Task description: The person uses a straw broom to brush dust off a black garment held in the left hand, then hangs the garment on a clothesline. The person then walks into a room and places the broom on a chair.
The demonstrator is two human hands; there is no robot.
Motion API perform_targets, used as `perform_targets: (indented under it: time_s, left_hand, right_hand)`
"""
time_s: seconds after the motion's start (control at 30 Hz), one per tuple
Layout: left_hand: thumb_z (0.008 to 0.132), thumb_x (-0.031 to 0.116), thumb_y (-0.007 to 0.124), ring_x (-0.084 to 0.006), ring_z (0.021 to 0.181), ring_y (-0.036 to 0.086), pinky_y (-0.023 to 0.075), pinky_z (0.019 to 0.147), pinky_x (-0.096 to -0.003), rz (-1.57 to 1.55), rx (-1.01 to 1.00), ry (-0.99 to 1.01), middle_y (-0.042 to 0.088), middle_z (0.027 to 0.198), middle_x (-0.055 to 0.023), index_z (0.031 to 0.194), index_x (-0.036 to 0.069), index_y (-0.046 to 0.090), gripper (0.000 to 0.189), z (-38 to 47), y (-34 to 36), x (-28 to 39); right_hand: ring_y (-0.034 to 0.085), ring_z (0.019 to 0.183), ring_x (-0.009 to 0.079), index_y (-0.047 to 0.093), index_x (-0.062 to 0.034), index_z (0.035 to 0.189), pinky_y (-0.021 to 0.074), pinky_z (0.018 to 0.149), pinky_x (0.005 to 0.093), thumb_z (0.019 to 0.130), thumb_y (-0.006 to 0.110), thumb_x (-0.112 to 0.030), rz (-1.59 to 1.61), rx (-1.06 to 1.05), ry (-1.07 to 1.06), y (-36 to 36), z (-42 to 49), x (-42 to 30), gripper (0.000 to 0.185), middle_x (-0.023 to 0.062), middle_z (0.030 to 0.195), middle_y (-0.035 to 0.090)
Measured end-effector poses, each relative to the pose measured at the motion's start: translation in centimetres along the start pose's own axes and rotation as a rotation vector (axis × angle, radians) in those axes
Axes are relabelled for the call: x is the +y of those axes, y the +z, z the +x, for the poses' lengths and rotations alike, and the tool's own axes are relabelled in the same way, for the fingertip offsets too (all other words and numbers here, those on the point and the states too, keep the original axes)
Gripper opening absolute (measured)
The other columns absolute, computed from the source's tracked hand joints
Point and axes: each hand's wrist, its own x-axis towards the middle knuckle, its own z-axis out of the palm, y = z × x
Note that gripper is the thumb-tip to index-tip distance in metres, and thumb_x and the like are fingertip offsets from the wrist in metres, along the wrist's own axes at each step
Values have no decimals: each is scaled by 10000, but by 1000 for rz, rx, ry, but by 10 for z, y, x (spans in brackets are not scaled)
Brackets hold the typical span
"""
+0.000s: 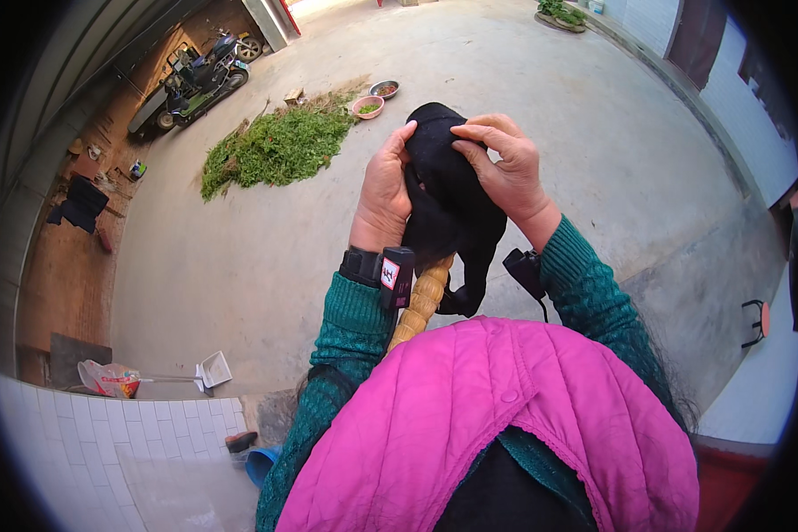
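A black knitted garment (449, 179), possibly leggings or tights, is held up between my two hands in front of me. My left hand (386, 189) grips its left edge, with the thumb near the top. My right hand (505, 159) pinches the fabric at the upper right between thumb and fingers. A narrow part of the garment hangs down below the hands. Behind its lower part is a straw-coloured woven, ribbed object (424, 299), partly hidden by the cloth and by my pink vest.
Cut green plants (286, 146) lie on the concrete floor beside a pink basket (368, 108) and a metal bowl (384, 90). A motorcycle (206, 80) stands upper left. A dustpan (215, 370) and blue bucket (261, 464) are lower left; a stool (763, 322) is right.
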Motion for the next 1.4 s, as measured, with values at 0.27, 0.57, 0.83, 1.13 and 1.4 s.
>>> perform_targets:
  time_s: [0.27, 0.57, 0.83, 1.13, 1.4]
  left_hand:
    - [894, 46, 678, -214, 805, 717, 601, 718, -325, 199, -21, 16, 721, 957, -125, 1020, -45, 680, 155, 8, -11, 0]
    - [952, 81, 625, -277, 862, 725, 609, 789, -391, -1, 8, -20, 718, 1009, -186, 1066, -85, 653, 205, 10, -27, 8]
    - [966, 145, 637, -263, 912, 716, 595, 828, -392, 59, 9, 64, 712, 1060, -158, 1116, -43, 641, 241, 10, -31, 11]
    - [924, 80, 687, -224, 832, 718, 610, 733, -340, 219, 55, 216, 710, 1002, -136, 1076, -39, 645, 197, 1, -18, 11]
    - [906, 70, 703, -229, 808, 716, 596, 722, -342, 125, 128, 283, 716, 973, -140, 1019, -58, 657, 176, 0, -9, 9]
  right_hand:
    - [642, 765, 272, 682, -14, 865, 532, 756, 308, 764, 743, 25, -154, -29, -241, 11, 6, 14, 125, 118, 834, 666]
    - [590, 699, 85, 664, -10, 892, 487, 680, 246, 944, 622, -94, 256, 291, 473, -18, 3, 67, 107, 22, 748, 659]
    - [630, 671, 163, 673, -20, 953, 513, 683, 286, 861, 689, -34, -163, 207, 224, -20, -7, 55, 94, 92, 883, 672]
    - [653, 763, 183, 702, -12, 941, 525, 713, 291, 816, 747, 9, -73, 18, -116, 32, 0, -15, 134, 94, 926, 679]
    - [610, 733, 118, 647, -11, 870, 491, 678, 285, 951, 640, -104, 359, 142, 426, 13, 0, 3, 123, 64, 771, 654]
